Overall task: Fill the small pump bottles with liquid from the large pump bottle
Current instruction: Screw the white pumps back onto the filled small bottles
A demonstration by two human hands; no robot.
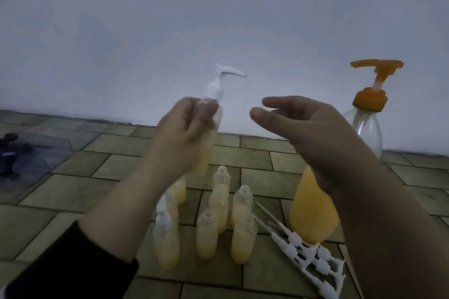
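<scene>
While the left hand point(181, 133) holds one small pump bottle point(206, 138) raised above the tiled tabletop point(102, 177), its fingers point(192, 116) are curled around the clear body just below the white pump head point(220, 80), which is already seated on the neck. Yellow liquid fills roughly the lower half of this bottle. Just beside it, the right hand point(308, 133) hovers in the air with its fingers apart and relaxed, gripping nothing. Below the hands stands a cluster of small bottles point(218, 221), most uncapped and each partly filled with the same yellow liquid; at least one at the cluster's left seems to carry a white cap, though blur makes this uncertain. Loose white pump tops point(306, 247) with long dip tubes lie in a pile to the right of the cluster. The large pump bottle point(315, 201), clear with an orange pump point(374, 85), stands behind the right forearm, yellow liquid in its lower part. Judging by their look, the small bottles are light, thin plastic that would flex if squeezed and tip easily, so holding each around its body near the shoulder seems safest. The large bottle probably feels heavier and steadier, best braced at its base while pumping.
</scene>
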